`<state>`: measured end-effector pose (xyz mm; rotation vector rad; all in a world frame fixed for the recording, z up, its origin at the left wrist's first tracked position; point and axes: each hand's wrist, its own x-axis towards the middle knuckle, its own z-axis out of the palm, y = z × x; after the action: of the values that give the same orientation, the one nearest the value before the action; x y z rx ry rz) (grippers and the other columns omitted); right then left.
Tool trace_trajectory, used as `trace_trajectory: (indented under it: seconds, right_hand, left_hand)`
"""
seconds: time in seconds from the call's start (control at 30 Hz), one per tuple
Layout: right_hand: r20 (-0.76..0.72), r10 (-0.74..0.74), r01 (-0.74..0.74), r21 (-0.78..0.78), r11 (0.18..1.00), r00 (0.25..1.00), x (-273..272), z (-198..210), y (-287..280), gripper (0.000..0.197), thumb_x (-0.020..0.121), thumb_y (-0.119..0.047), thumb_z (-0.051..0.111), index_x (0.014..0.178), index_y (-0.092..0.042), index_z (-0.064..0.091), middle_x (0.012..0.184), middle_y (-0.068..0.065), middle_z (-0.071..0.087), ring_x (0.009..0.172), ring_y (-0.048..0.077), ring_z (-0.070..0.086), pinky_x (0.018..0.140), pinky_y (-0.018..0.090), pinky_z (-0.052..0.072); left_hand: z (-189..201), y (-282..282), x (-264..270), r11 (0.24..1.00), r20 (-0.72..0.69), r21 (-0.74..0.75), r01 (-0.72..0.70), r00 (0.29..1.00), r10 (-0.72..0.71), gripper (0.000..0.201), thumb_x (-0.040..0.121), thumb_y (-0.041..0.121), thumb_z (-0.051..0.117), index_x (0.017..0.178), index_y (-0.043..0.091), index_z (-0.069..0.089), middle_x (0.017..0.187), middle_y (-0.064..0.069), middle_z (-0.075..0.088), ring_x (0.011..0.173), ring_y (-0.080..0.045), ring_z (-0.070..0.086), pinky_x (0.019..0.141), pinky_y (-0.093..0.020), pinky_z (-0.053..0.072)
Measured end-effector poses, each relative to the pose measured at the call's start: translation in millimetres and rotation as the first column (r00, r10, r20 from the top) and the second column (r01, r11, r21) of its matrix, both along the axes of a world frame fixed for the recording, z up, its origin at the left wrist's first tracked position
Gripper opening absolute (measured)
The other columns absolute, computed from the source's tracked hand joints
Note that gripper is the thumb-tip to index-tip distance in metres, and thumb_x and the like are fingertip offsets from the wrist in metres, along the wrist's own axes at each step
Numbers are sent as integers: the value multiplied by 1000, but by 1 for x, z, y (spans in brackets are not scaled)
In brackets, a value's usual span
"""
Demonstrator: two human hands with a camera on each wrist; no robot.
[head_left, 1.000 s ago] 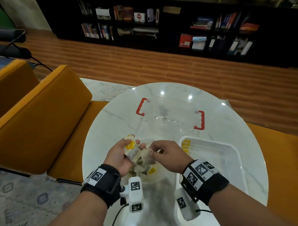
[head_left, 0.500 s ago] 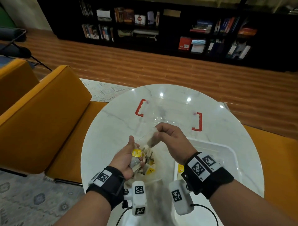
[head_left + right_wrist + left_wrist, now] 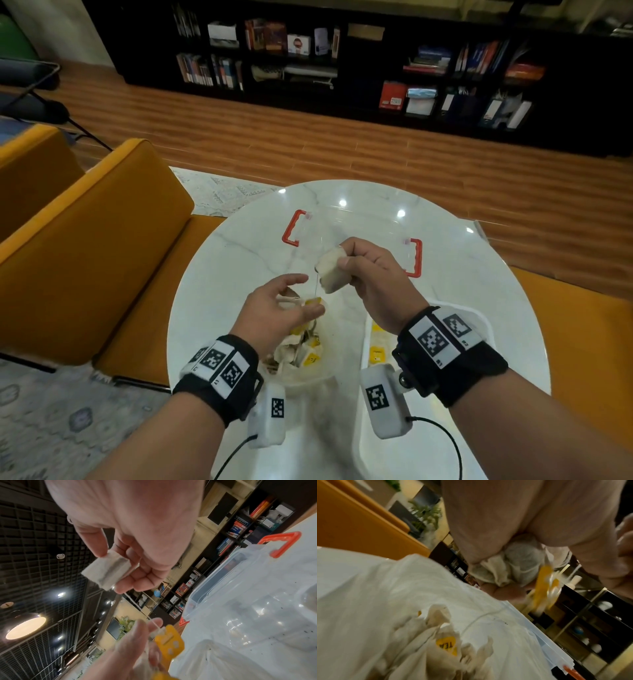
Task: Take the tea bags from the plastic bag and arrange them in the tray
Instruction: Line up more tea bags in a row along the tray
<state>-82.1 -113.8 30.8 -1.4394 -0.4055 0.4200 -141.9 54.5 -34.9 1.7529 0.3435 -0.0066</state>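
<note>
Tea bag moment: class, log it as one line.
right hand: pinches tea bag | left hand: holds yellow tag | tray: waiting

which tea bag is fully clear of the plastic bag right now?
The tea bag pinched in the right hand, lifted above the table. Its string runs down to a yellow tag at the left hand. The others sit heaped in the plastic bag.

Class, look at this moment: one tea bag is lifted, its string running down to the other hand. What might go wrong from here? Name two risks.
1. The right hand pinches the tea bag while its string runs taut to the yellow tag at the left hand; pulling further could snap it or tear the bag.
2. The left hand also holds other tea bags, which might tangle or drop.
</note>
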Motion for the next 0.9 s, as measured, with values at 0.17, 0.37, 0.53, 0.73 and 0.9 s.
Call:
trace_trajectory:
  seconds: [0.17, 0.37, 0.53, 0.73, 0.9]
  right_hand:
    - [0, 35, -35, 13, 999, 999, -1, 3, 2, 16, 78, -14, 46, 79, -4, 58, 81, 18, 61, 77, 30, 56, 73, 34, 48]
    - [44, -37, 41, -78, 996, 998, 3, 0, -14, 15, 83, -17, 49, 77, -9, 59, 81, 18, 60, 78, 24, 54, 73, 35, 46]
    - [89, -222, 239, -315, 918, 971, 6, -26, -36, 16, 93, -18, 57, 81, -17, 67, 73, -7, 60, 67, 6, 50, 70, 28, 42]
    - [28, -141, 143, -285, 948, 990, -2, -31, -39, 15, 94, -19, 58, 86, -17, 70, 77, -6, 67, 74, 9, 57, 71, 27, 46]
    - [-22, -103, 96, -226, 969, 994, -6, -30, -48, 9, 92, -14, 61, 90, -15, 69, 83, 2, 73, 76, 9, 65, 69, 19, 46]
  left_hand:
    - [2, -12, 12, 947, 14, 317, 56, 998, -64, 16, 78, 36, 78, 85, 36, 64, 77, 8, 63, 59, -1, 57, 60, -16, 43]
    - [2, -16, 11, 983, 18, 183, 8, 1000, -11, 8, 87, 30, 71, 81, 26, 68, 59, 11, 57, 48, -5, 51, 56, -22, 44]
    - [18, -13, 6, 994, 92, -103, 28, 996, -19, 19, 81, 37, 69, 79, 18, 69, 56, -11, 52, 53, -24, 49, 57, -34, 45]
    - [33, -38, 15, 991, 77, 103, 85, 993, -93, 14, 90, 26, 67, 76, 23, 67, 54, -3, 53, 51, -18, 51, 53, -28, 46]
    - [32, -48, 18, 980, 81, 191, 59, 994, -75, 16, 87, 32, 70, 73, 27, 67, 52, 8, 54, 52, -16, 51, 56, -39, 51]
